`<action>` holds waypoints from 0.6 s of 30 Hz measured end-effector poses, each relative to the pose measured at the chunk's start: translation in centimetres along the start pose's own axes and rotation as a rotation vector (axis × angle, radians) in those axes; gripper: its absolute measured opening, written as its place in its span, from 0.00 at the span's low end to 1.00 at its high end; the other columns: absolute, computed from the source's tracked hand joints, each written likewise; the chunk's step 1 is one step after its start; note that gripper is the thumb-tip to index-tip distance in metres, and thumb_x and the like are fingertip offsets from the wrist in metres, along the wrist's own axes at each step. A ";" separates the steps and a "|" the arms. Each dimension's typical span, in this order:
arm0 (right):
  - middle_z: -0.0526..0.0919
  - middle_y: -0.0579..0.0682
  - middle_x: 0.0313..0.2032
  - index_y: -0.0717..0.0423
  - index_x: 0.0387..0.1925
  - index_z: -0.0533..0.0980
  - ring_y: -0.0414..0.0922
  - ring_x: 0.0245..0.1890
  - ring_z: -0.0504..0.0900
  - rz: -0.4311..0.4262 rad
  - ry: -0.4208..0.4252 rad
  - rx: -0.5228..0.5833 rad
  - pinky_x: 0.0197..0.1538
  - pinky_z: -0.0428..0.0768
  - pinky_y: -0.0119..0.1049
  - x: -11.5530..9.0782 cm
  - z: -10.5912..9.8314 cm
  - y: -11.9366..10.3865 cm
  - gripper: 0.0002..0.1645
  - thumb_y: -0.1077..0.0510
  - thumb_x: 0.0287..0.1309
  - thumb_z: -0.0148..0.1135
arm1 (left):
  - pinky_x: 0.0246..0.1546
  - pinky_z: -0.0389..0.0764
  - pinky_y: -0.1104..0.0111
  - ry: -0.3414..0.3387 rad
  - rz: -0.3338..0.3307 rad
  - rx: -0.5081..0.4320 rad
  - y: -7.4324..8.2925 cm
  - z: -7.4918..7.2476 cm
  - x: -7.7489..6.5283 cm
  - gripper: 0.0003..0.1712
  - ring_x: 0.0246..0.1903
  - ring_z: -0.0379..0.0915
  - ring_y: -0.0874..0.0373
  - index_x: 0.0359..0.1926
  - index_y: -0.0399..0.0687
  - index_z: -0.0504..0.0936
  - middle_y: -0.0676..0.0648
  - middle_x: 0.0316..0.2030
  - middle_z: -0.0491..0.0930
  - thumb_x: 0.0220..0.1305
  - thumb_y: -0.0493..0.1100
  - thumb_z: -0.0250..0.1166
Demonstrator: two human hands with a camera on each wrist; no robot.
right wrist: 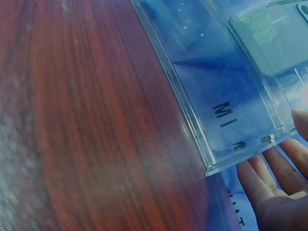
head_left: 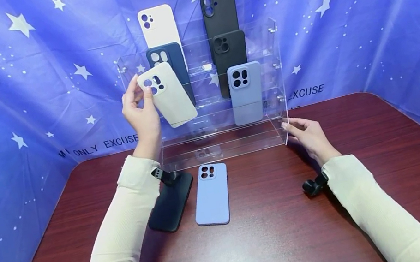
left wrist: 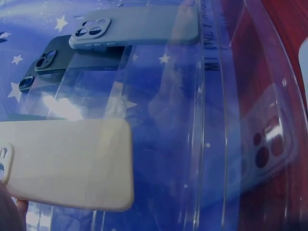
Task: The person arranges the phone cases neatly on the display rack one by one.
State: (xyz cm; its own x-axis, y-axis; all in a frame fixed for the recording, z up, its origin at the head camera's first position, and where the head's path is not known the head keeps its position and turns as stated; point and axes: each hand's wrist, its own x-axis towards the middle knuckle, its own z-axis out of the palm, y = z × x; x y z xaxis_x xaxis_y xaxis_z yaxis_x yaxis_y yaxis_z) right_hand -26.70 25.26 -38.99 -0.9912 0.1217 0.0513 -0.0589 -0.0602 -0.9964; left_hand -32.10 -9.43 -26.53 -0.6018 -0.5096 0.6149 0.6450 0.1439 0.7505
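My left hand [head_left: 142, 112] pinches a cream phone case [head_left: 171, 95] near its camera cutouts, thumb in front and fingers behind. The case tilts in front of the left side of a clear tiered display rack [head_left: 252, 142], overlapping a dark blue case [head_left: 175, 55]; in the left wrist view, the cream case [left wrist: 67, 163] lies across the clear tiers. At the rack's lower right, my right hand [head_left: 312, 137] holds the side panel, thumb at the front edge and fingers along the outside [right wrist: 284, 173]. A light blue case [head_left: 246, 92] stands on the front right tier.
Behind stand a white case [head_left: 159, 25] at left and two black cases [head_left: 221, 16] [head_left: 232, 59] at right. On the brown table [head_left: 276, 222] lie a black case [head_left: 172, 205], partly under the left wrist, and a periwinkle case [head_left: 212, 196]. A starry blue cloth [head_left: 44, 76] hangs around.
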 end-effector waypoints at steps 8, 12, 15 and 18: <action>0.82 0.35 0.33 0.77 0.60 0.64 0.31 0.35 0.81 -0.005 -0.009 0.007 0.48 0.80 0.33 0.0 0.0 0.0 0.32 0.59 0.61 0.61 | 0.41 0.76 0.73 0.013 -0.169 -0.135 -0.8 -0.1 -0.6 0.16 0.34 0.75 0.61 0.48 0.33 0.80 0.47 0.35 0.80 0.57 0.31 0.66; 0.83 0.35 0.33 0.77 0.60 0.64 0.30 0.34 0.81 -0.007 -0.008 0.019 0.46 0.81 0.31 0.0 0.0 -0.1 0.32 0.59 0.61 0.61 | 0.41 0.78 0.73 0.047 -0.236 -0.167 -1.2 0.1 -1.0 0.12 0.35 0.77 0.61 0.43 0.33 0.81 0.47 0.34 0.82 0.56 0.31 0.67; 0.83 0.35 0.32 0.78 0.60 0.64 0.29 0.33 0.80 -0.002 -0.007 0.031 0.45 0.81 0.31 -0.1 0.0 -0.1 0.32 0.60 0.61 0.61 | 0.40 0.79 0.72 0.068 -0.252 -0.173 -1.5 0.4 -1.3 0.11 0.33 0.77 0.61 0.42 0.33 0.82 0.47 0.34 0.82 0.55 0.29 0.67; 0.83 0.35 0.32 0.77 0.60 0.64 0.30 0.33 0.81 0.002 -0.008 0.040 0.46 0.80 0.32 0.0 -0.1 0.0 0.32 0.60 0.60 0.61 | 0.40 0.79 0.73 0.077 -0.276 -0.182 -1.7 0.8 -1.7 0.11 0.32 0.76 0.62 0.41 0.33 0.82 0.47 0.33 0.82 0.54 0.29 0.67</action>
State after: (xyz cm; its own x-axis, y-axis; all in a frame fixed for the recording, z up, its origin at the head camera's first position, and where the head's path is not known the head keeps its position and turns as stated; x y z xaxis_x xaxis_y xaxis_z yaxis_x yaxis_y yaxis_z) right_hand -26.65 25.34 -38.98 -0.9923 0.1137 0.0500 -0.0616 -0.1002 -0.9931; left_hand -32.53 -8.12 -28.70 -0.7324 -0.5722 0.3691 0.5405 -0.1589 0.8262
